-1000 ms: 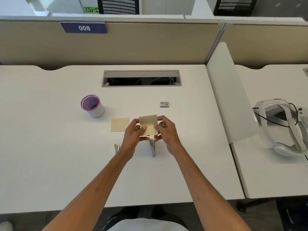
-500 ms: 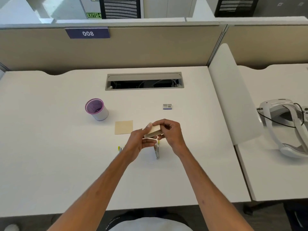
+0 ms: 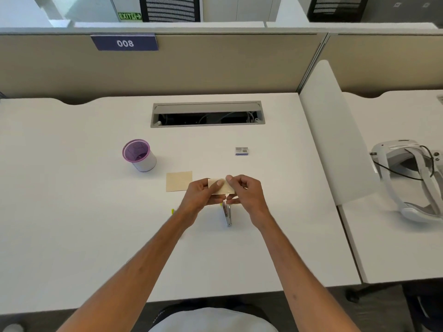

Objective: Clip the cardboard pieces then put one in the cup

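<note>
Both hands hold one small tan paper card (image 3: 224, 188) just above the white desk (image 3: 72, 212). My left hand (image 3: 201, 196) pinches its left part with the thumb on top. My right hand (image 3: 245, 192) pinches its right edge between thumb and fingers. A second tan card (image 3: 178, 181) lies flat on the desk just left of the hands. A metal stapler (image 3: 227, 215) lies under the hands, partly hidden. A small yellow object (image 3: 172, 211) peeks out beside my left wrist.
A purple-rimmed white cup (image 3: 139, 155) stands at the left. A small staple box (image 3: 241, 151) lies beyond the hands. A cable slot (image 3: 207, 114) is set in the desk's back. A white divider (image 3: 335, 140) and a headset (image 3: 412, 178) are at the right.
The card was held up flat a second ago, was folded or tilted edge-on half a second ago, and now shows a smaller face between both hands. The view shifted slightly.
</note>
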A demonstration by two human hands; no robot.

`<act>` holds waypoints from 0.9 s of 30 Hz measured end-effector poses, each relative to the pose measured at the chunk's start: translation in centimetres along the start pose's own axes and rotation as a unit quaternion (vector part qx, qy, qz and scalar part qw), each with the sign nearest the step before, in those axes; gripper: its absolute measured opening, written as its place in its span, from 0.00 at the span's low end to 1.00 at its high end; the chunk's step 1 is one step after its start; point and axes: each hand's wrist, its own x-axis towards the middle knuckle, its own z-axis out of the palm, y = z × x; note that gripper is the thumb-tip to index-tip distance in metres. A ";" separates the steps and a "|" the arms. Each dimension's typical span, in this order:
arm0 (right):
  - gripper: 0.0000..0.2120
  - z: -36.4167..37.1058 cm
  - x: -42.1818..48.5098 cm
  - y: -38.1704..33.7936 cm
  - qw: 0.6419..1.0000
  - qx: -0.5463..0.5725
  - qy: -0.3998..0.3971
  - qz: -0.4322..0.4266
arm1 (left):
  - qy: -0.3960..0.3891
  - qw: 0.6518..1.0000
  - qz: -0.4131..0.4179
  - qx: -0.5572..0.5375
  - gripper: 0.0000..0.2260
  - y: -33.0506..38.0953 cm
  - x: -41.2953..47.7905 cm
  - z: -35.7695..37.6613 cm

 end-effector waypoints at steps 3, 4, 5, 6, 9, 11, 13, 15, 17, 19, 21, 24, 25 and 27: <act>0.15 0.2 0.0 0.1 1.000 -0.003 0.022 -0.012 | -0.003 1.000 0.002 0.005 0.16 0.0 0.0 0.1; 0.14 0.2 0.0 0.1 1.000 -0.002 0.025 -0.012 | -0.005 1.000 0.004 0.007 0.16 0.0 0.0 0.1; 0.13 0.2 -0.1 0.0 1.000 0.000 0.026 -0.012 | -0.008 1.000 0.006 0.006 0.16 -0.1 0.0 0.0; 0.12 0.3 -0.1 -0.1 1.000 0.002 0.025 -0.012 | -0.010 1.000 0.008 0.005 0.16 -0.1 0.1 -0.1; 0.11 0.6 -0.3 -0.3 1.000 0.009 0.023 -0.012 | -0.018 1.000 0.009 -0.001 0.16 -0.1 0.2 -0.5; 0.11 0.8 -0.2 -0.3 0.999 0.004 0.028 -0.016 | -0.021 1.000 0.008 -0.001 0.16 0.0 0.4 -0.8; 0.10 1.0 -0.1 -0.3 0.999 -0.001 0.035 -0.018 | -0.022 1.000 0.006 -0.002 0.16 0.0 0.5 -1.0; 0.10 1.2 0.1 -0.3 0.999 -0.007 0.039 -0.020 | -0.023 1.000 0.005 -0.002 0.16 0.0 0.6 -1.1; 0.10 1.3 0.2 -0.1 0.999 -0.011 0.040 -0.021 | -0.023 1.000 0.007 -0.003 0.16 0.0 0.6 -1.3; 0.11 1.4 0.3 0.1 0.999 -0.011 0.036 -0.021 | -0.021 1.000 0.010 -0.001 0.17 0.0 0.6 -1.3; 0.11 1.5 0.4 0.3 0.999 -0.008 0.030 -0.020 | -0.016 1.000 0.014 0.003 0.16 0.0 0.5 -1.3; 0.12 1.8 0.4 0.6 1.000 -0.010 0.024 -0.017 | -0.011 1.000 0.016 0.010 0.16 0.0 0.2 -1.4; 0.12 1.8 0.4 0.6 1.000 -0.011 0.021 -0.017 | -0.012 1.000 0.015 0.011 0.16 0.1 0.2 -1.5; 0.11 2.0 0.4 0.6 1.000 -0.014 0.018 -0.017 | -0.012 1.000 0.008 0.011 0.16 0.1 0.1 -1.7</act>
